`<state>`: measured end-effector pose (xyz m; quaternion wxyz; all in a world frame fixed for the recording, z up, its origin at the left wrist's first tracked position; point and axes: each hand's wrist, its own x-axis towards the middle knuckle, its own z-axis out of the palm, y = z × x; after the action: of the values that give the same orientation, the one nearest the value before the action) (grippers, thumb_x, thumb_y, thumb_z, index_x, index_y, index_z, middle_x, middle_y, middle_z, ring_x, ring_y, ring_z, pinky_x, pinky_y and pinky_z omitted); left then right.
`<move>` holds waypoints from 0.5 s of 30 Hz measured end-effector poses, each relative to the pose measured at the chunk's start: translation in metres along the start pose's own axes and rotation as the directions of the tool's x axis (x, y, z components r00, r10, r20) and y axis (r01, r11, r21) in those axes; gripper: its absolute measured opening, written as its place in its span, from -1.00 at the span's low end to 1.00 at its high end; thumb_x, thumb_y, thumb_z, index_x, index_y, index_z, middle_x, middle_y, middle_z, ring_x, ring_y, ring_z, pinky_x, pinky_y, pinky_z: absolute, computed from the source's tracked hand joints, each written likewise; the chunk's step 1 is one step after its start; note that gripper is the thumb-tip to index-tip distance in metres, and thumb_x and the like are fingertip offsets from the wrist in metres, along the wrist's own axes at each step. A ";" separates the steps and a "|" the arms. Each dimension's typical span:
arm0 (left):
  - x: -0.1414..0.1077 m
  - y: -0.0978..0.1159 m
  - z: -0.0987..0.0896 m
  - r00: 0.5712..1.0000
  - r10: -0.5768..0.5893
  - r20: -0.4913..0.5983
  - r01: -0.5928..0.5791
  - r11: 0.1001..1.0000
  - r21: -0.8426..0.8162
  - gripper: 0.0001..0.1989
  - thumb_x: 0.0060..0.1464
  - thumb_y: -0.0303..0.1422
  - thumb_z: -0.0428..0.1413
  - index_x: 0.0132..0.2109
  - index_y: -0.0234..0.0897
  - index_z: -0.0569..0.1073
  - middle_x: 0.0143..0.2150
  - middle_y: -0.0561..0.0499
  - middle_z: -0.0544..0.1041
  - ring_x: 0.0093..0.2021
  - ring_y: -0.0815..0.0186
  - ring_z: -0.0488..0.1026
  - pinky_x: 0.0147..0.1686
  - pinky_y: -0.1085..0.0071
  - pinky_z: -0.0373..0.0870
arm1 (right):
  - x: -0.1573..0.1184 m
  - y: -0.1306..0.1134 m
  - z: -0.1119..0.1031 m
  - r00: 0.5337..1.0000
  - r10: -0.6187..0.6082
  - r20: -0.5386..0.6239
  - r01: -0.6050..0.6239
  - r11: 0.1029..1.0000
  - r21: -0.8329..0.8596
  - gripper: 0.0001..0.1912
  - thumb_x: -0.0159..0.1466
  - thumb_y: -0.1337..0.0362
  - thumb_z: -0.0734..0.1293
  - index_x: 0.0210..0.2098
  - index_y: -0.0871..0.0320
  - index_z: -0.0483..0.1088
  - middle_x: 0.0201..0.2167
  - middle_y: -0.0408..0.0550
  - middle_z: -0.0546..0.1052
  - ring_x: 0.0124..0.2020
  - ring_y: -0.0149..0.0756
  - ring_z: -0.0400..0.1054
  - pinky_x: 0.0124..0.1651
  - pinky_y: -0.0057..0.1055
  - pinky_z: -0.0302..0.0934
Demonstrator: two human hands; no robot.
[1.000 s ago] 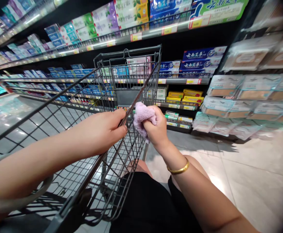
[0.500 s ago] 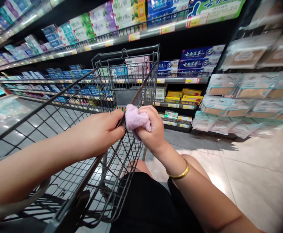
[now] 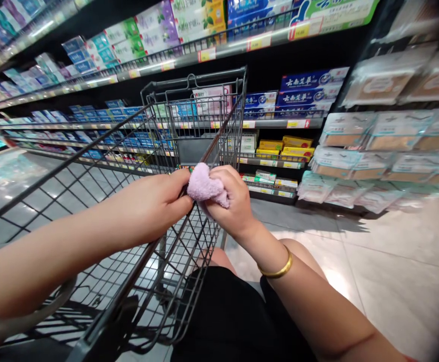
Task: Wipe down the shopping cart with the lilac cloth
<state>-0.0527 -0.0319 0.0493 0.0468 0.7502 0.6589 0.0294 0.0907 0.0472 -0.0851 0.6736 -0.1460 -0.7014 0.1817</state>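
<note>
My right hand (image 3: 232, 198) is closed around a crumpled lilac cloth (image 3: 205, 185), whose fuzzy front end presses on the side rail of a dark wire shopping cart (image 3: 144, 264). Just left of the cloth, my left hand (image 3: 167, 198) grips the same top rail, thumb and fingers wrapped over it. Its fingertips are partly hidden behind the rail and cloth. The cart's wire basket stretches away from me to its raised far end, and its floor shows bare mesh.
Shelves of boxed toothpaste (image 3: 312, 90) run behind the cart and off to the left. Bagged goods (image 3: 396, 128) hang on hooks at the right. Glossy tiled floor (image 3: 355, 256) lies at right, and my knees are close against the cart's side.
The lilac cloth and my right hand have slid slightly left along the rail, closer to my left hand. My left hand has hardly moved.
</note>
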 end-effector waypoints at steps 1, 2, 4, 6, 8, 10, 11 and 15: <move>0.000 0.000 -0.001 1.000 -0.002 0.013 0.002 1.000 0.011 -0.70 0.10 -0.07 -0.09 -0.23 -0.16 0.37 -0.31 -0.03 0.54 -0.33 0.16 0.43 -0.31 0.26 0.24 | -0.001 0.003 0.000 1.000 0.025 -0.011 -0.025 1.000 -0.004 -0.73 0.09 0.40 0.32 -0.20 0.07 0.37 -0.21 -0.07 0.47 -0.14 -0.21 0.38 -0.06 -0.26 0.30; -0.001 0.000 -0.001 1.000 -0.002 0.030 0.002 1.000 0.024 -0.69 0.12 -0.06 -0.11 -0.25 -0.16 0.35 -0.32 -0.02 0.52 -0.33 0.16 0.42 -0.32 0.26 0.23 | -0.001 0.006 0.000 0.997 0.070 -0.034 -0.071 0.997 -0.015 -0.73 0.07 0.41 0.30 -0.22 0.08 0.37 -0.23 -0.08 0.47 -0.17 -0.22 0.38 -0.08 -0.28 0.30; -0.002 0.000 -0.002 0.999 0.007 0.044 -0.008 1.000 0.029 -0.66 0.17 -0.03 -0.16 -0.27 -0.16 0.31 -0.35 -0.02 0.50 -0.34 0.18 0.40 -0.33 0.26 0.21 | -0.001 0.010 0.000 0.983 0.166 -0.079 -0.170 0.984 -0.044 -0.74 0.06 0.43 0.26 -0.25 0.07 0.36 -0.27 -0.10 0.46 -0.21 -0.24 0.36 -0.12 -0.29 0.28; -0.003 0.000 -0.003 0.999 0.025 0.032 -0.025 1.000 0.015 -0.66 0.20 -0.04 -0.18 -0.27 -0.17 0.30 -0.35 -0.02 0.50 -0.35 0.20 0.39 -0.33 0.27 0.20 | 0.000 0.009 -0.002 0.981 0.176 -0.082 -0.181 0.982 -0.056 -0.75 0.06 0.42 0.27 -0.25 0.06 0.35 -0.27 -0.10 0.47 -0.20 -0.23 0.36 -0.12 -0.29 0.28; -0.003 0.000 -0.003 0.999 0.039 0.020 -0.040 0.999 0.005 -0.67 0.20 -0.07 -0.18 -0.26 -0.17 0.32 -0.35 -0.02 0.50 -0.36 0.22 0.39 -0.34 0.28 0.19 | 0.000 0.004 -0.002 0.995 0.100 -0.031 -0.101 0.994 -0.044 -0.74 0.08 0.39 0.31 -0.22 0.05 0.35 -0.23 -0.09 0.48 -0.16 -0.21 0.38 -0.08 -0.26 0.30; -0.003 0.000 -0.003 0.998 0.053 0.016 -0.053 0.999 -0.005 -0.67 0.19 -0.09 -0.18 -0.22 -0.18 0.35 -0.33 -0.03 0.51 -0.35 0.22 0.39 -0.33 0.28 0.19 | 0.000 0.001 -0.001 0.999 0.033 0.016 -0.033 0.999 -0.028 -0.73 0.09 0.36 0.33 -0.20 0.04 0.36 -0.20 -0.08 0.48 -0.13 -0.19 0.38 -0.05 -0.24 0.31; -0.003 0.000 -0.002 0.998 0.054 0.016 -0.054 0.999 -0.007 -0.66 0.19 -0.08 -0.18 -0.22 -0.18 0.35 -0.33 -0.03 0.51 -0.36 0.22 0.38 -0.33 0.28 0.19 | -0.001 0.002 -0.001 0.999 0.028 0.024 -0.028 0.999 -0.025 -0.73 0.09 0.36 0.33 -0.19 0.05 0.36 -0.20 -0.08 0.47 -0.13 -0.19 0.38 -0.05 -0.24 0.31; -0.002 0.000 -0.001 1.000 0.015 0.017 -0.015 1.000 0.009 -0.66 0.21 -0.05 -0.17 -0.29 -0.17 0.32 -0.41 -0.01 0.46 -0.40 0.23 0.35 -0.36 0.28 0.17 | -0.003 0.011 0.000 0.985 0.167 -0.053 -0.169 0.984 -0.053 -0.75 0.06 0.40 0.27 -0.24 0.07 0.36 -0.27 -0.09 0.46 -0.21 -0.23 0.37 -0.12 -0.28 0.29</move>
<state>-0.0526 -0.0336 0.0504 0.0487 0.7556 0.6529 0.0203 0.0906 0.0555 -0.0929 0.6681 -0.2281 -0.6751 0.2143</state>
